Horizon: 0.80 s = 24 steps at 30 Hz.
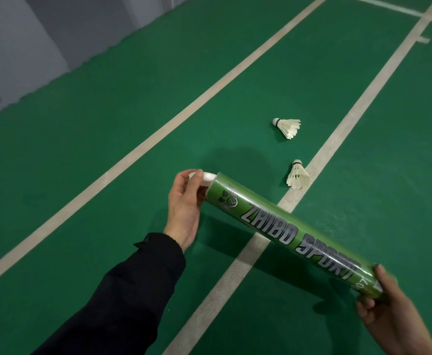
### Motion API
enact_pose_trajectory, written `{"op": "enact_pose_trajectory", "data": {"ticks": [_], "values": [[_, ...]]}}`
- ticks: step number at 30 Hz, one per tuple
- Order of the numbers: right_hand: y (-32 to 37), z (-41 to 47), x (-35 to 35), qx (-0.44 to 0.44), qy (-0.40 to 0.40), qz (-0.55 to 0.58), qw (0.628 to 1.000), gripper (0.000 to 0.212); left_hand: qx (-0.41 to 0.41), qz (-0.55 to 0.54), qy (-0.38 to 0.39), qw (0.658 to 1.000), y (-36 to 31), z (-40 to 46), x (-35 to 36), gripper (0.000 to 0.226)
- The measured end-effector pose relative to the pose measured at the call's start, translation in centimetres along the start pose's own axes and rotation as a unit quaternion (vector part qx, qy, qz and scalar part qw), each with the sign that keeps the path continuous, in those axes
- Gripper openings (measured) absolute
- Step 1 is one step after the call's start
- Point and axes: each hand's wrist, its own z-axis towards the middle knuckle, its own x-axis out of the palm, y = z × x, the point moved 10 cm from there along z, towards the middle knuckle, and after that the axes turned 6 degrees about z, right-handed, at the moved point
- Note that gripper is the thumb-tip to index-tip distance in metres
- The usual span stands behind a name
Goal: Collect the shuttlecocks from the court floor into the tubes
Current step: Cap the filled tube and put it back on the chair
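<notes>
Green "ZHIBO SPORT" shuttlecock tube (291,233), one, gripped at its base by right hand (389,313), left hand (184,208) pinching its white cap (206,179); two feather shuttlecocks (287,127) (298,175) beyond.

I see a green court floor (107,139) filling most of the frame, crossed by pale boundary lines (174,121) running diagonally toward the upper right. A grey wall (25,34) occupies the upper left corner.
</notes>
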Motion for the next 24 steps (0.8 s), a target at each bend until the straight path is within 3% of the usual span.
{"op": "enact_pose_trajectory", "data": {"ticks": [3,7,9,11,14,18,24], "values": [[-0.1,-0.2,0.6,0.008,0.012,0.004,1.000,0.032,0.000,0.037,0.010,0.999,0.0,-0.5,0.3,0.030],[-0.6,-0.3,0.3,0.017,0.008,0.025,1.000,0.023,0.020,0.154,0.052,0.987,0.0,-1.1,1.3,0.030],[-0.9,-0.3,-0.2,0.022,-0.001,0.028,0.999,0.029,0.032,0.221,0.097,0.970,0.0,-1.4,2.4,0.035],[-1.1,-0.3,-0.4,0.026,-0.001,0.031,0.999,0.048,0.044,0.256,0.111,0.959,-0.2,-1.6,2.9,0.033],[-1.4,-0.7,0.0,0.037,-0.001,0.033,0.999,0.070,0.060,0.229,0.044,0.971,-0.5,-1.8,2.2,0.042],[-2.2,-0.3,0.5,0.036,-0.018,0.021,0.999,0.046,0.083,0.173,-0.100,0.976,-1.8,-2.3,0.0,0.049],[-2.8,0.2,0.8,0.045,-0.025,0.017,0.999,0.041,0.138,0.272,-0.060,0.950,-3.8,-2.4,0.9,0.050]]}}
